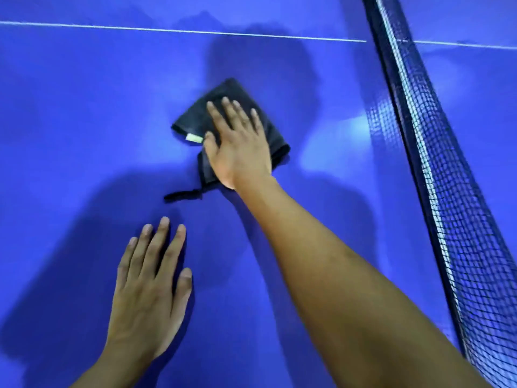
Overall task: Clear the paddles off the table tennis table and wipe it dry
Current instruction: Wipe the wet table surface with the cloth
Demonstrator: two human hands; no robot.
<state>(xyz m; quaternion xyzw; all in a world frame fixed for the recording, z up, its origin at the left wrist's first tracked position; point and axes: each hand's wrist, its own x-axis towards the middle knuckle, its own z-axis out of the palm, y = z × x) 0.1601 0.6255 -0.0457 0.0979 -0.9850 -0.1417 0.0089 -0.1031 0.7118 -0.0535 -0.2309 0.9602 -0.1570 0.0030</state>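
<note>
**A:** Where does the cloth sit?

**B:** The dark folded cloth [193, 119] lies flat on the blue table tennis table [70, 107], about mid-view; it is well left of the net [447, 191] and short of the white line [167, 30]; no paddles show here.

**A:** What could go wrong from here?

**B:** As I judge it, the fold could slip open or bunch, since the palm pins only part of it; the corner with the pale label [194, 138] lies outside the hand; the thin black loop [183, 195] trails loose on the surface, nearer the person, and could drag a streak or catch under the heel of the hand. A wide sweep to the right could run the cloth into the net. I cannot tell whether the surface is wet; glare and shadow mask it, so a patch could be missed.

**A:** And the hands?

**B:** The right hand [237, 141] lies palm down on the cloth, fingers straight and slightly spread, pressing rather than pinching; its forearm reaches long across the table. The left hand [148, 287] rests flat on bare table nearer the person, fingers straight and close together, holding nothing; it looks like a brace.
</note>
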